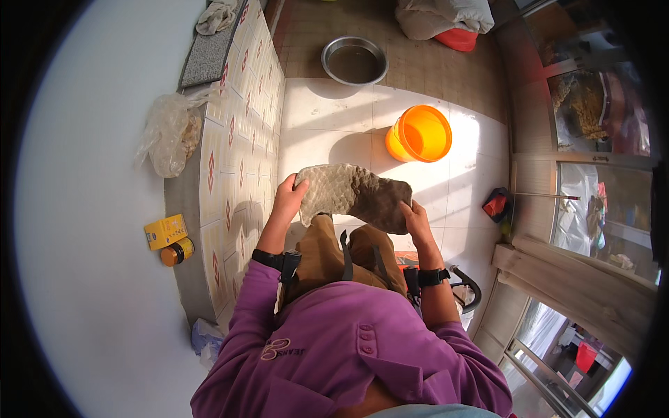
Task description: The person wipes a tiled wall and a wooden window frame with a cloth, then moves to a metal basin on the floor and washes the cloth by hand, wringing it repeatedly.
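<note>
A grey-brown piece of textured cloth (345,190) is stretched between my two hands in front of my knees. Its left part is pale and sunlit, while the right part looks dark. My left hand (290,197) grips the left end, thumb on top. On the right end, my right hand (415,217) pinches the edge. Beyond the cloth, an orange plastic bucket (393,140) stands on the tiled floor. Farther off, a round metal basin (326,65) holds what looks like dark water.
At left runs a tiled ledge (230,172) with a plastic bag (166,141), a yellow box (166,231) and a jar (177,252). A grey mat (209,60) lies farther along it. Glazed doors (601,209) line the right. Folded bedding (444,18) is at the back.
</note>
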The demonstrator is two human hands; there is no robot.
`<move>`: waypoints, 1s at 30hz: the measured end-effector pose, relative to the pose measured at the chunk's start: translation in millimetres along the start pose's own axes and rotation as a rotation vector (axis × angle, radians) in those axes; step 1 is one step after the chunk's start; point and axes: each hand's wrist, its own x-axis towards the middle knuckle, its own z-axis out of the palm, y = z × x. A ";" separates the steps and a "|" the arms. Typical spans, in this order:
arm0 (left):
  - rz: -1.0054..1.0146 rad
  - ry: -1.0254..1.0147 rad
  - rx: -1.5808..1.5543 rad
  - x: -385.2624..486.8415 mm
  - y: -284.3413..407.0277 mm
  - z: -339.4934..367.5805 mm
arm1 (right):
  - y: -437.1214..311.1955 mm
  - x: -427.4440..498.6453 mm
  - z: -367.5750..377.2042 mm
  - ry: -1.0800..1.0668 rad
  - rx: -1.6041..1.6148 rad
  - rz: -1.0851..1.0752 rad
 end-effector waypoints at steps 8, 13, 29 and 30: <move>0.048 -0.051 0.125 157.1 66.8 37.0 | -65.3 126.0 -26.6 0.104 -0.093 -0.011; 0.013 0.035 0.156 236.4 97.4 48.3 | -100.4 243.0 -33.7 0.002 -0.127 0.052; -0.055 0.383 0.201 463.8 192.6 82.4 | -315.7 566.5 36.3 -0.464 -0.498 -0.323; -0.007 0.380 0.222 485.6 204.1 90.0 | -325.2 583.5 29.8 -0.474 -0.538 -0.366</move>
